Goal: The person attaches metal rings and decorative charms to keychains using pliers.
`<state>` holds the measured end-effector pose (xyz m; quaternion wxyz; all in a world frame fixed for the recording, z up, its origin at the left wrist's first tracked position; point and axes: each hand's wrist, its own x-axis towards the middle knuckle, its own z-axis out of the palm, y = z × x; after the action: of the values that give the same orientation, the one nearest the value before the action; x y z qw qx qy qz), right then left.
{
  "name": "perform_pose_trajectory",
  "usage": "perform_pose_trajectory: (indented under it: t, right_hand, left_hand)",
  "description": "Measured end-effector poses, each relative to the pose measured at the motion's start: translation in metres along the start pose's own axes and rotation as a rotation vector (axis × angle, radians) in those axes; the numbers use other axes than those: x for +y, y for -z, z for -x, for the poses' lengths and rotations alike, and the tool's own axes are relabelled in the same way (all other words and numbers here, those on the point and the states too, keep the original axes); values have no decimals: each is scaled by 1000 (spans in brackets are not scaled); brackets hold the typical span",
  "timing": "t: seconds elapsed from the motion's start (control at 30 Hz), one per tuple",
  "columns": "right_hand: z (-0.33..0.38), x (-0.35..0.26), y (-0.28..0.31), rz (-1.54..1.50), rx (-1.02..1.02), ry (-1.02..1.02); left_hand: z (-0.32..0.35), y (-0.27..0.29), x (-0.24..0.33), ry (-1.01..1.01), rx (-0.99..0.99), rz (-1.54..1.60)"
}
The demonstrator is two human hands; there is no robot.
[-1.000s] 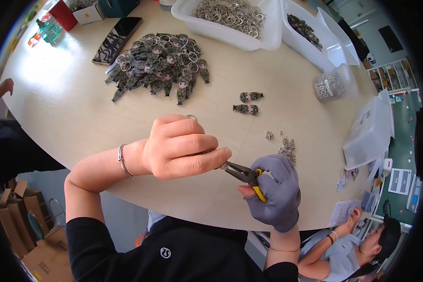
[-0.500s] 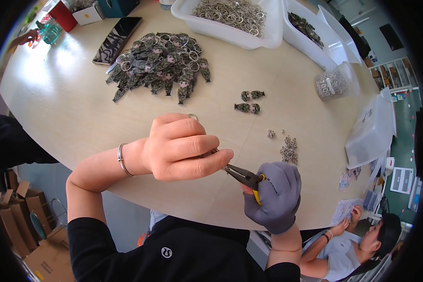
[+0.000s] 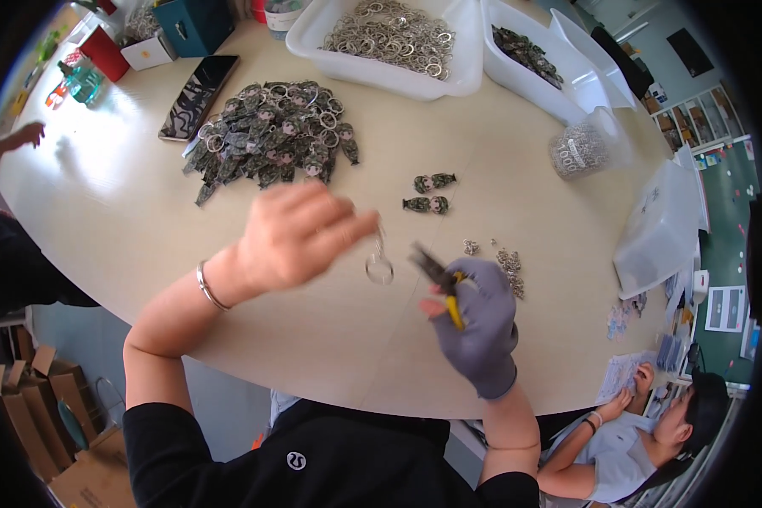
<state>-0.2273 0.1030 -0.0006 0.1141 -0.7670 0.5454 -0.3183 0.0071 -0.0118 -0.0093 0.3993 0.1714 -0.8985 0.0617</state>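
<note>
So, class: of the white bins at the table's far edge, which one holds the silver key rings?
The left white bin, heaped with silver rings; the bin to its right holds dark camouflage charms.

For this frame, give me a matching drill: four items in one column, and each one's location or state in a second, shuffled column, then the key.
Items:
1. key ring
2. pliers
3. smartphone
4. two loose figure charms

Places or states:
A. lying flat by the big pile of charms, far left of the table
B. dangling from the bare left hand
C. side by side on the table, beyond both hands
D. held in the gloved right hand

Pairs: 1-B, 2-D, 3-A, 4-C
</note>
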Motion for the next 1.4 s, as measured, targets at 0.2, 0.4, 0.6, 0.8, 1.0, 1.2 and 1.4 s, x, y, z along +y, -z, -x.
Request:
perform_pose_trajectory:
  t: [0.2,0.4,0.6,0.8,1.0,1.2,1.4]
  right_hand:
    - [1,41,13,-164,241,-413]
    - [3,75,19,-60,171,-518]
    - [-3,90,16,211,108,-390]
    - [-9,102,12,278,10,-323]
    - [-12,92,17,151,-2,-149]
    - [-12,100,24,199,109,-260]
    - [-60,127,20,154,54,-384]
  left_hand:
    - [0,12,-62,469,-134,-360]
    - [-20,-21,-37,370,-198,-293]
    - [-50,-86,-1,362,-563,103]
    - [-49,-97,5,398,-650,106]
    - [-38,-78,22,294,-682,8]
    - [-23,-67,24,325,-667,97]
    - [-18,-67,24,515,-449,415]
